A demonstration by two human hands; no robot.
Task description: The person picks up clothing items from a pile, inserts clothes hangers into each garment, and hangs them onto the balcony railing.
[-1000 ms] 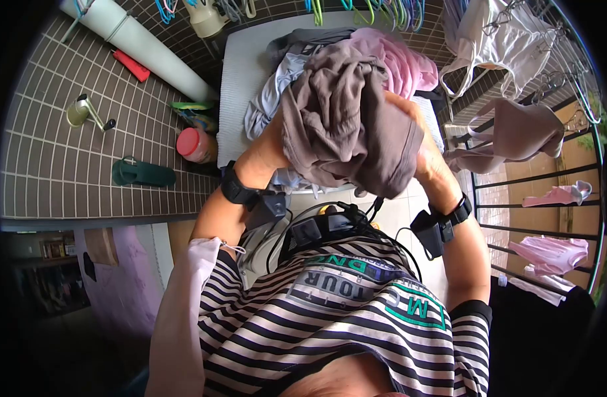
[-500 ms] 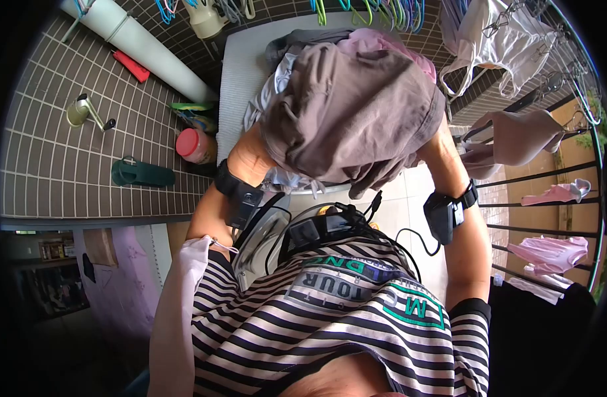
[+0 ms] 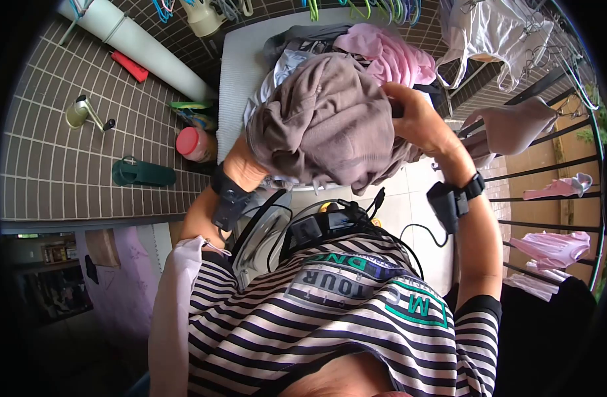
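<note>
A bunched grey-brown garment point(image 3: 326, 126) hangs in front of me above a pile of laundry. My left hand point(image 3: 245, 162) goes under its left side, and the cloth hides the fingers. At the garment's right edge, my right hand point(image 3: 416, 119) curves its fingers and thumb against the fabric, gripping it. The fingertips are partly hidden by the folds. Behind it lie a pink cloth point(image 3: 386, 53), a pale cloth point(image 3: 283, 73) and dark grey fabric point(image 3: 300, 38).
The pile rests on a white ribbed surface point(image 3: 234, 99). Coloured hangers point(image 3: 360, 8) hang at the back. A tiled wall point(image 3: 45, 152), a green holder point(image 3: 144, 173) and a red-lidded jar point(image 3: 192, 144) are left. At right, laundry hangs by a railing point(image 3: 525, 202).
My right hand has come out from under the garment to its right edge. The garment has shifted slightly left and bunched up, uncovering more of the pink cloth.
</note>
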